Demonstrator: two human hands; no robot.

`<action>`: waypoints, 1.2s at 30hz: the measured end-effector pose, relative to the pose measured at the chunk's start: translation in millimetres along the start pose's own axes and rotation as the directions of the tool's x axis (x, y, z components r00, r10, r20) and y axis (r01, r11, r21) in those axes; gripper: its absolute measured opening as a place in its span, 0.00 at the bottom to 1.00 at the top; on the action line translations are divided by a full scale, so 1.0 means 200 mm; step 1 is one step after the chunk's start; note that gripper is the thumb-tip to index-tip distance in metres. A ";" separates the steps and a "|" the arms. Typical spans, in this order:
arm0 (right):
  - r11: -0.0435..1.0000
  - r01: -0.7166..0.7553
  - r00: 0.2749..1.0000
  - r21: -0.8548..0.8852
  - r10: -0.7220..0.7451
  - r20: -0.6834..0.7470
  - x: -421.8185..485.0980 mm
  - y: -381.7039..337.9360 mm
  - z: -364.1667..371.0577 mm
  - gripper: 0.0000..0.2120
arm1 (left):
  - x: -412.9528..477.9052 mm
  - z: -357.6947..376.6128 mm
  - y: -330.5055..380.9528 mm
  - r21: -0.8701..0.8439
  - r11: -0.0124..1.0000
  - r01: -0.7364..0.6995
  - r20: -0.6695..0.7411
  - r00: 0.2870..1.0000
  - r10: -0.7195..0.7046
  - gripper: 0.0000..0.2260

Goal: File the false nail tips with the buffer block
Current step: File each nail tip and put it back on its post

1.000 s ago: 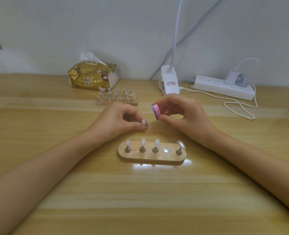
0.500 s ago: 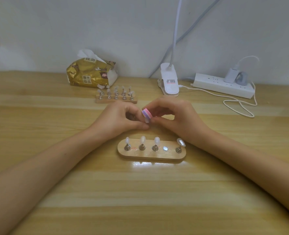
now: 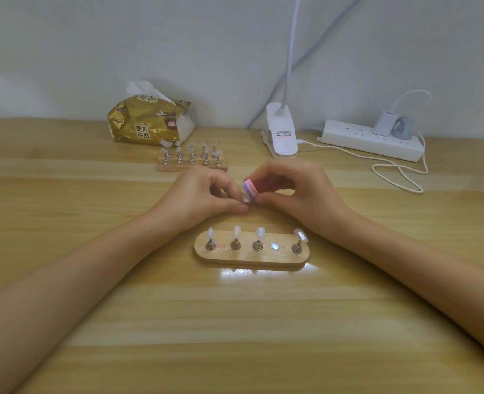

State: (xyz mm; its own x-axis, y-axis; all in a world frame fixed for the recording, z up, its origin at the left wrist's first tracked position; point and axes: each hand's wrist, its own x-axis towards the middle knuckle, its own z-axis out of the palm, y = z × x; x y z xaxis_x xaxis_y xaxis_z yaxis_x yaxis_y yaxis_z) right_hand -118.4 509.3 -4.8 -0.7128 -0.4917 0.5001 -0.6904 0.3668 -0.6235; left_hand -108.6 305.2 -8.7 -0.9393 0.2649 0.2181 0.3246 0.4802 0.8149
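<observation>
Head view: my right fingers [image 3: 265,179] pinch a striped pink-purple foam block [image 3: 249,189] against the glossy clear nail tip [image 3: 245,199] my left fingers [image 3: 233,207] pinch.

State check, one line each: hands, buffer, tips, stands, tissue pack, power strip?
left hand: pinches one nail tip
right hand: holds buffer block at that tip
near stand: four tips mounted, fourth spot empty
far stand: loaded
tissue pack: open, tissue sticking out
power strip: two plugs in

Pinched nail tip [image 3: 246,198] in left hand [image 3: 201,199] mostly hidden by fingers [image 3: 227,186] and buffer [image 3: 249,189]. Top edge cuts off lamp neck [image 3: 291,46]. Tips on far rack [image 3: 192,165] blurred (count uncertain). Print on clamp label [image 3: 283,134] illegible.
</observation>
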 end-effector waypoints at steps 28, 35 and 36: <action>0.997 0.071 0.997 -0.038 -0.071 -0.007 -0.01 0.01 0.00 0.07 | 0.00 0.00 0.00 0.037 0.999 -0.017 0.014 1.000 0.016 0.04; 0.996 0.084 0.996 -0.037 -0.085 -0.022 -0.02 0.00 0.00 0.06 | 0.00 0.00 0.00 0.046 0.999 -0.013 0.017 1.000 0.012 0.04; 0.992 0.116 0.992 -0.040 -0.118 -0.048 -0.02 -0.01 0.01 0.05 | 0.00 0.00 0.00 0.049 0.999 -0.017 0.019 1.000 0.016 0.04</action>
State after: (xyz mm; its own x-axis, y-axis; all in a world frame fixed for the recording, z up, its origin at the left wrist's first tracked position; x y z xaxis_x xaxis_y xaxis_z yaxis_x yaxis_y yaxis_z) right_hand -114.3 508.9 -5.9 -0.6314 -0.4934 0.5982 -0.7729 0.3386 -0.5366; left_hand -108.0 305.7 -8.4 -0.9316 0.2885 0.2213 0.3460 0.5162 0.7835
